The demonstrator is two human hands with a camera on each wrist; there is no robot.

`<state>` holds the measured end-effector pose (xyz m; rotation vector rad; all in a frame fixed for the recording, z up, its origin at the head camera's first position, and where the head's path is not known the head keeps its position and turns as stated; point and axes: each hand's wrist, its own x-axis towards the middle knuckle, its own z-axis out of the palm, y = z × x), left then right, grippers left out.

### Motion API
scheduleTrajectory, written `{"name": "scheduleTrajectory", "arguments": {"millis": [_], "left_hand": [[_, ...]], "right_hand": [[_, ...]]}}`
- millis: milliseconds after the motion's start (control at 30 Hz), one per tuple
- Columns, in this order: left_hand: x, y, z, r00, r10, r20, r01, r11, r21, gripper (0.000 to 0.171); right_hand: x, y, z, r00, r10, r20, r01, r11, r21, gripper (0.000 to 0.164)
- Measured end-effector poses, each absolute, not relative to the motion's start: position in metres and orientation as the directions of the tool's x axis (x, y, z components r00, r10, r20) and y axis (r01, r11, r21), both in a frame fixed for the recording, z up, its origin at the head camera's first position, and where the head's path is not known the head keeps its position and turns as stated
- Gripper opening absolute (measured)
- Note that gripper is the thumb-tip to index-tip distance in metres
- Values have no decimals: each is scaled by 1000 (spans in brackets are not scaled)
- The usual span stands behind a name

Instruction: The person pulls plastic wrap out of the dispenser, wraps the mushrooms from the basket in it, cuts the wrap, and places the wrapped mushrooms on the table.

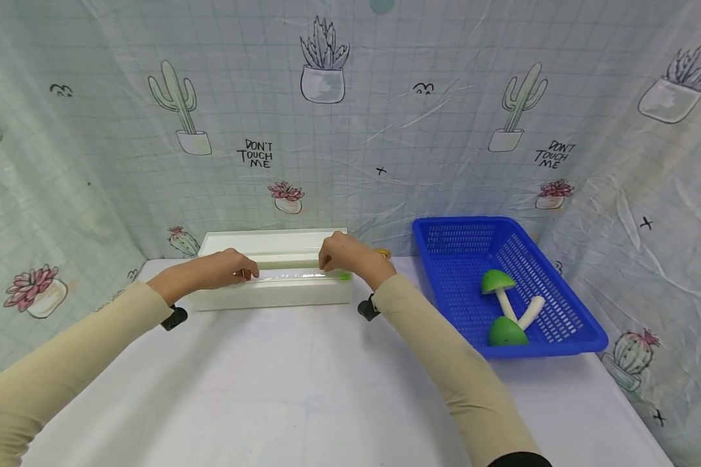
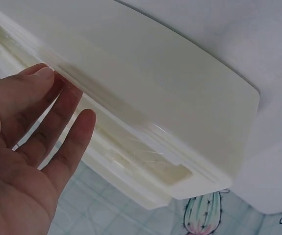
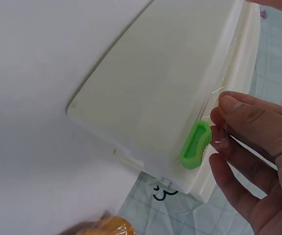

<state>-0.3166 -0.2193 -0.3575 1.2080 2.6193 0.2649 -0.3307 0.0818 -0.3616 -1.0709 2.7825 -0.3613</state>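
A long white cling film dispenser (image 1: pixel 274 297) lies at the back of the table with its lid (image 1: pixel 271 242) raised. Clear film (image 1: pixel 292 274) stretches along its opening. My left hand (image 1: pixel 224 268) is at the left part of the slot, thumb and fingertips pinching the film edge. Toward the other end, my right hand (image 1: pixel 350 254) pinches the film between thumb and index finger, the other fingers loosely spread. A green slide cutter (image 3: pixel 196 146) sits on the dispenser's edge, just beside the right fingertips in the right wrist view.
To the right stands a blue perforated basket (image 1: pixel 452 279) with toy mushrooms (image 1: pixel 508 331) that have green caps and white stems. An orange item (image 3: pixel 109 226) lies near the dispenser's right end. Patterned curtain (image 1: pixel 374 130) hangs close behind and at both sides.
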Motion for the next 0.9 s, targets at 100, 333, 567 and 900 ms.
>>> {"name": "scheduleTrajectory", "arguments": {"millis": [100,333,567,900], "left_hand": [[-317,-220,-357,-633,761,-146,709,645,285,22],[-320,-222,-361,-683,720,-121,671,684,286,26],[-324,-222,-366,-739,672,-33,637,714,291,36],[-327,-242,-370,-788,614,-35,577,758,305,36]], "right_hand": [[-333,81,-362,-735,-677,-34,-647,716,-263,10],[-341,86,-365,-762,-647,-22,-607,726,-322,11],[-346,96,-368,-792,-610,-42,-523,711,-470,18],[-347,95,-364,-797,-601,-62,-486,698,-526,20]]}}
